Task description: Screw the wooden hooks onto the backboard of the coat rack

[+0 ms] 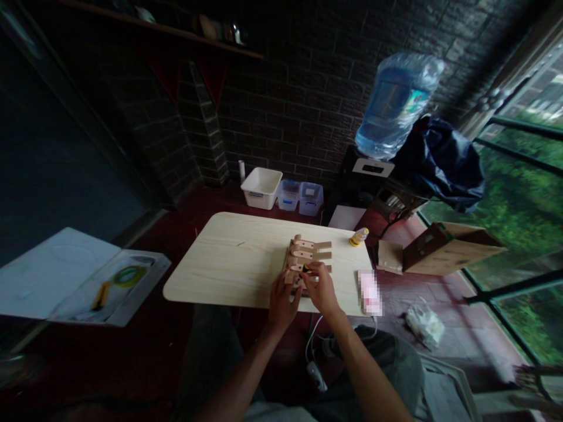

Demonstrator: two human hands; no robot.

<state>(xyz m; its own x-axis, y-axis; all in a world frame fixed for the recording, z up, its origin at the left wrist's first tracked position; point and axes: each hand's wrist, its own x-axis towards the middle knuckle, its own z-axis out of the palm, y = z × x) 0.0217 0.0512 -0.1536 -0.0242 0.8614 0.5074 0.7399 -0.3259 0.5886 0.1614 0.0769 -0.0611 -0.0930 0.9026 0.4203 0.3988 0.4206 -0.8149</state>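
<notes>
A brown wooden-looking piece with several tan strips (pixel 324 245) lies on the pale table (pixel 211 258), near its front edge. The strips stick out to the right and show small dark dots. My left hand (pixel 282 302) grips the piece at its near left corner, thumb and fingers bent around it. In my right hand (pixel 323 288) is a small tool with a black and yellow handle (pixel 305 268), pinched over the near strips. My fingers hide the tool's tip and part of the piece.
A yellow-capped bottle (pixel 359 237) stands at the table's far right corner, with a blurred pink object (pixel 370 292) nearer. A thin dark bit (pixel 240 244) lies left of centre. An open white case (pixel 132 287) is at left; bins (pixel 261 187) and a cardboard box (pixel 440 249) sit beyond.
</notes>
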